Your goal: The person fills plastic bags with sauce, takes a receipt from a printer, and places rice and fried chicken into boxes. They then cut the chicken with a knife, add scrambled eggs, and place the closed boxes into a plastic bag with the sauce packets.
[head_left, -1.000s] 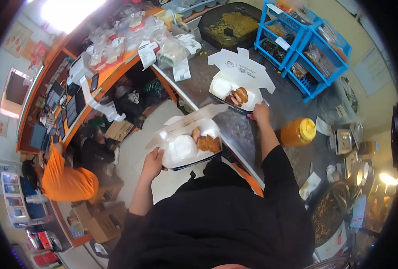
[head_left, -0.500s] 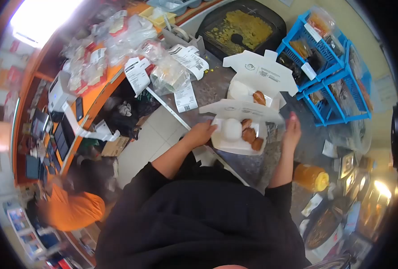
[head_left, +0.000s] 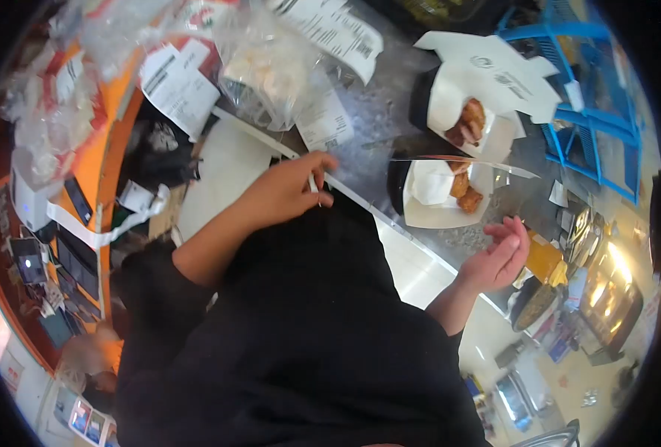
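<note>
On the metal counter stand two white takeout boxes. The nearer box (head_left: pixel 434 218) holds a white rounded mound and brown fried pieces (head_left: pixel 469 199); its lid is seen edge-on. Behind it, the farther box (head_left: pixel 503 140) has its printed lid (head_left: pixel 494 71) raised, with browned pieces (head_left: pixel 467 123) inside. My left hand (head_left: pixel 297 190) hovers by the counter's front edge, left of the boxes, its fingers loosely bent and apart. To the right of the nearer box is my right hand (head_left: pixel 498 257), palm turned up and fingers spread, holding nothing. Neither hand touches a box.
Plastic bags of packed food (head_left: pixel 271 74) and printed receipts (head_left: pixel 181 88) lie at the left. Blue baskets (head_left: pixel 595 141) stand at the back right. An orange-yellow bottle (head_left: pixel 543 257) is beyond my right hand. At the lower left a person (head_left: pixel 96 357) is partly visible.
Both hands have come away from the nearer box: the left moved left, the right moved toward me. My view has shifted and tilted, and that box's lid now appears edge-on.
</note>
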Tool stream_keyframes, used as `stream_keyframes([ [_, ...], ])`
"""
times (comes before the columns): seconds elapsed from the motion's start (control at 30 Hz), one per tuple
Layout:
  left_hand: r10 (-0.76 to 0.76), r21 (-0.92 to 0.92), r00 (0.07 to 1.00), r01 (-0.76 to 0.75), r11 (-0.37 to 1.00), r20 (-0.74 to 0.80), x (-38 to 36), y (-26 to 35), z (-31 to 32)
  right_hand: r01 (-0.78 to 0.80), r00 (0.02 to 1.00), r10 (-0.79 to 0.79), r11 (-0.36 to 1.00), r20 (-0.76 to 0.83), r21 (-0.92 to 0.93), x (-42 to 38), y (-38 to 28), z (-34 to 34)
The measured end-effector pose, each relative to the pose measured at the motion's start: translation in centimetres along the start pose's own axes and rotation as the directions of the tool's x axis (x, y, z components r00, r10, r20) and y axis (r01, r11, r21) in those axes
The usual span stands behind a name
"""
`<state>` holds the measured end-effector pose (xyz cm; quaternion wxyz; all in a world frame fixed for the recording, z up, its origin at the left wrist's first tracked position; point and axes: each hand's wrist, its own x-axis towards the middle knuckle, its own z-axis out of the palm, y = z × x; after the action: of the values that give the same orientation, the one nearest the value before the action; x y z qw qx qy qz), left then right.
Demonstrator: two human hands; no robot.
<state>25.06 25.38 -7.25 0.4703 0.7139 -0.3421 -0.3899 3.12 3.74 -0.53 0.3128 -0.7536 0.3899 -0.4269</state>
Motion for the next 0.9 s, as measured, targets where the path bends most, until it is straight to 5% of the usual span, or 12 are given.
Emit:
stream_keyframes([
  [0.1, -0.393, -0.217, 0.890, 0.347, 0.913, -0.230, 2.1, -1.8, -2.2, 0.093, 0.992, -0.087, 0.993, 0.086, -0.066, -1.0, 1.1, -0.7],
  [0.17, -0.161, 0.006, 0.868, 0.186, 0.983, -0.470, 2.6, -4.3, -2.4, 0.101, 0.985, -0.096, 0.995, 0.144, -0.027, -0.6, 1.6, -1.4],
  [0.23, -0.051, 0.310, 0.849, 0.248, 0.918, -0.526, 2.8, -5.9, -2.0, 0.101, 0.973, -0.102, 0.995, 0.207, 0.016, 0.0, 2.2, -1.8],
  [0.47, -0.114, 0.389, 0.819, 0.383, 0.838, -0.562, 3.9, -5.8, -1.0, 0.205, 0.932, -0.179, 0.977, 0.316, -0.052, 2.7, 2.4, -1.1],
  [0.63, -0.159, 0.262, 0.817, 0.352, 0.899, -0.554, 3.6, -5.2, -1.3, 0.576, 0.755, -0.456, 0.805, 0.471, -0.144, 8.1, 0.0, -4.9],
  [0.7, -0.080, 0.197, 0.819, 0.230, 0.953, -0.569, 2.5, -6.1, -1.6, 0.732, 0.681, -0.556, 0.494, 0.477, -0.469, 11.9, -2.1, -8.1],
  [0.77, -0.085, 0.063, 0.795, 0.152, 0.986, -0.600, 0.9, -6.6, -1.4, 0.688, 0.647, -0.667, 0.300, 0.370, -0.661, 16.4, -3.9, -12.2],
  [0.83, 0.109, 0.162, 0.744, -0.001, 0.987, -0.659, -0.5, -7.1, -0.9, 0.751, 0.629, -0.708, 0.448, 0.320, -0.485, 21.8, -5.4, -15.0],
  [0.87, 0.136, 0.151, 0.625, -0.029, 0.988, -0.769, -1.1, -8.1, -0.2, 0.796, 0.584, -0.714, 0.411, 0.387, -0.445, 24.2, -6.9, -14.9],
  [0.9, 0.088, 0.174, 0.633, 0.076, 0.982, -0.769, -2.6, -8.7, -0.1, 0.753, 0.639, -0.680, 0.458, 0.358, -0.473, 26.6, -6.8, -16.5],
])
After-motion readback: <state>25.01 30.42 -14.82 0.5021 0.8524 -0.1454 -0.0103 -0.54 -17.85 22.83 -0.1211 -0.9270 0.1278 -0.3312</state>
